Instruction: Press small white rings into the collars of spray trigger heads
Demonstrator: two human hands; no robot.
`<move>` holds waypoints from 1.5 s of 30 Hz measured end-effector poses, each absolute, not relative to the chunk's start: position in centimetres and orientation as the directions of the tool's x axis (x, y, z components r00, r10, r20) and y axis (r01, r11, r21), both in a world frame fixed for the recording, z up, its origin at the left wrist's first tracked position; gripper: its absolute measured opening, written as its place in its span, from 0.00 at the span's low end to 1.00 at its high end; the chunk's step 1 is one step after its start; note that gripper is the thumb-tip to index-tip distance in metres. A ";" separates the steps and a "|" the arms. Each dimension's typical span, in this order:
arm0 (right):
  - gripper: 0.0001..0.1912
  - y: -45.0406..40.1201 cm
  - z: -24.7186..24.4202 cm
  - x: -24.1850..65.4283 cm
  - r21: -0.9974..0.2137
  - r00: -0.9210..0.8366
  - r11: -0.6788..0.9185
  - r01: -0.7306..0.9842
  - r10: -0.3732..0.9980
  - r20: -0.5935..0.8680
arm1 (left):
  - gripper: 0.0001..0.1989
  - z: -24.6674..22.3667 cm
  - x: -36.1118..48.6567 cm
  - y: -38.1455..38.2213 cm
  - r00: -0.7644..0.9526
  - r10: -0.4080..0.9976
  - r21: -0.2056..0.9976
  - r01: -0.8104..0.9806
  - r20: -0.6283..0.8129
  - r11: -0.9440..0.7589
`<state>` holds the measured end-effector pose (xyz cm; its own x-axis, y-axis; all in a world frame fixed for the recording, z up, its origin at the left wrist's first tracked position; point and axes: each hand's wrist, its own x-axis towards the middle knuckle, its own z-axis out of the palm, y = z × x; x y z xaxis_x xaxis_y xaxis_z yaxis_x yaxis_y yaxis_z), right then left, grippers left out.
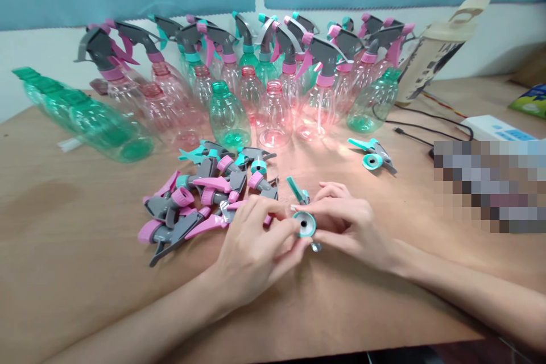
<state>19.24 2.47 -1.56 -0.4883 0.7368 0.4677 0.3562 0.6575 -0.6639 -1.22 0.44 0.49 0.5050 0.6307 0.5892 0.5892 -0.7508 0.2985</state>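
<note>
My left hand (258,242) and my right hand (352,224) meet over the front of the table, both closed on one spray trigger head (304,224). Its turquoise collar faces me, showing a white inside with a dark hole in the centre. A turquoise lever sticks out above my fingers, and much of the grey body is hidden behind them. Just left of my left hand lies a heap of loose pink-and-grey and turquoise-and-grey trigger heads (170,205). Another turquoise trigger head (372,160) rests alone beyond my right hand.
Behind stand several clear pink bottles (273,116) and green bottles (230,119), many topped with trigger heads. Green bottles (106,125) lie at the left. A tall beige cup (435,57), a black cable (413,135) and a white box (497,128) are at the right.
</note>
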 end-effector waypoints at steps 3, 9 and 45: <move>0.14 2.4 -1.5 19.2 -0.666 -0.480 0.650 0.365 0.745 0.464 | 0.06 0.7 -1.3 0.6 0.483 0.661 0.254 0.662 0.574 -0.705; 0.14 2.4 -1.4 19.1 -0.665 -0.474 0.650 0.368 0.747 0.467 | 0.09 0.5 -1.1 0.6 0.514 0.685 0.375 0.583 0.517 -0.721; 0.14 2.5 -1.5 19.4 -0.651 -0.473 0.658 0.380 0.742 0.475 | 0.08 0.6 -1.2 0.6 0.475 0.739 0.464 0.577 0.478 -0.672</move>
<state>19.39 2.50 -1.51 -0.4729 0.7423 0.4747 0.3795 0.6578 -0.6506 -1.20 0.56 0.60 0.4748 0.7389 0.4781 0.5774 -0.6716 0.4644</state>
